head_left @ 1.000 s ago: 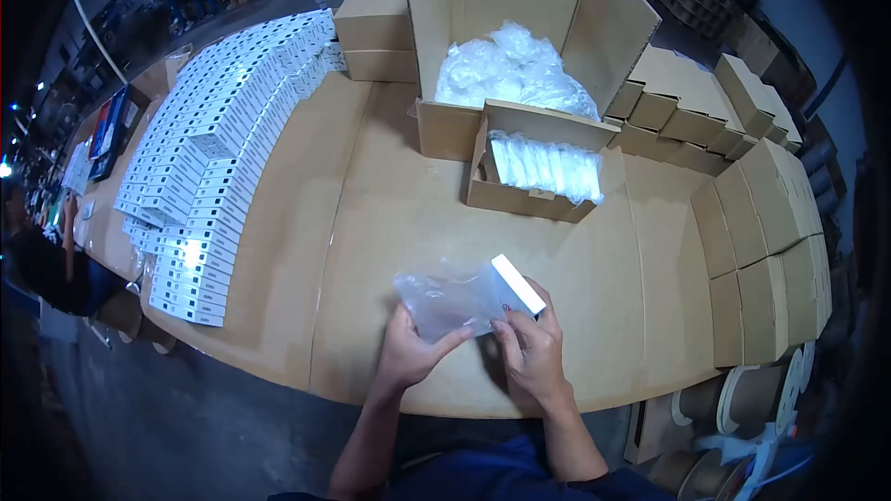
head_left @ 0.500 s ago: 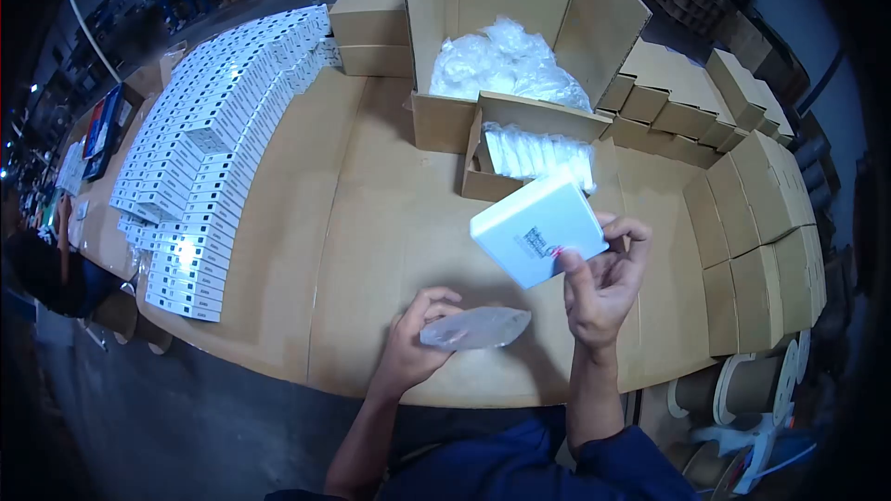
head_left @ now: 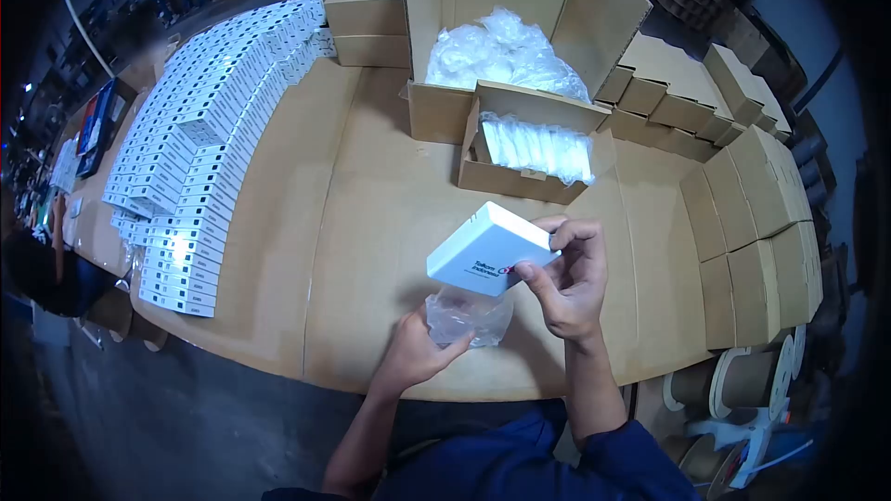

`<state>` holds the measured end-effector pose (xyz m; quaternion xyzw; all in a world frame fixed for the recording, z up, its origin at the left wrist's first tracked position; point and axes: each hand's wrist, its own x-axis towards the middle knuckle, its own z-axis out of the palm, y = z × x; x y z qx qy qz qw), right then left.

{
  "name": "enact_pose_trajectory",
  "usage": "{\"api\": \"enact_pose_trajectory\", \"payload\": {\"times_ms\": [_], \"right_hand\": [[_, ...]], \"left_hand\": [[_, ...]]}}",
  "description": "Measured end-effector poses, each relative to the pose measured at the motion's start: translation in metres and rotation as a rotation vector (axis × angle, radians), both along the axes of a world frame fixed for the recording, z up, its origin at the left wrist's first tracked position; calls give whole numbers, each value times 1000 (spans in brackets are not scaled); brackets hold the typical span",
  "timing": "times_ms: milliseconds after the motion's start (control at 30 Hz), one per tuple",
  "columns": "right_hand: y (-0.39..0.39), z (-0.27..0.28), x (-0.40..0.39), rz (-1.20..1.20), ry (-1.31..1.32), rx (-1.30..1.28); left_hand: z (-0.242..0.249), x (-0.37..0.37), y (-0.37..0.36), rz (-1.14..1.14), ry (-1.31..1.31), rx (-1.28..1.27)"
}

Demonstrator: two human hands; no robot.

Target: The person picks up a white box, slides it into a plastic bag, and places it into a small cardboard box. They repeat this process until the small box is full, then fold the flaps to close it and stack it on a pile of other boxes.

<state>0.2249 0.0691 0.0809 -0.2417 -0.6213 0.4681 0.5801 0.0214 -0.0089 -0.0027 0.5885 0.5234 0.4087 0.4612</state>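
A flat white box with printed lettering and a red logo is pinched at its right side between the thumb and fingers of my right hand. It is tilted above the table. Just below it, my left hand grips a clear plastic bag, whose upper part overlaps the white box's lower edge in this view. Beyond my hands stands an open cardboard carton holding a row of white pieces in plastic wrapping.
A large open carton full of clear plastic bags stands at the back. Stacked white boxes cover the table's left. Brown cartons line the right side. Cable reels sit below the right edge. Another person is at far left.
My right hand has moved left and down with the white box and turned it, so the logo shows. My left hand's bag now stands up, spread wider beneath the box.
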Motion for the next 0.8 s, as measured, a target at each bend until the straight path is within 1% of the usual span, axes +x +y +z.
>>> {"api": "enact_pose_trajectory", "payload": {"times_ms": [100,200,300,333,433,567,667,767,800], "right_hand": [[1,1,-4,2,-57,-36],[1,-1,-6,-18,-126,-103],[6,0,-3,4,-118,-120],[9,-1,2,-17,-154,-114],[24,-3,8,66,-154,-2],[26,5,10,141,-217,-70],[33,5,10,114,-208,-34],[42,8,16,77,-281,117],[40,11,16,99,-251,36]], "left_hand": [[-2,0,0,6,-19,13],[-2,-2,1,-9,-46,-48],[-12,-3,1,3,-46,-34],[-13,-3,2,-1,-63,-36],[-13,-1,2,-23,-86,-50],[-10,1,2,-39,-57,-76],[-10,1,2,-28,-42,-75],[-12,-2,2,-15,-5,-59],[-12,-2,2,-12,10,-51]]}}
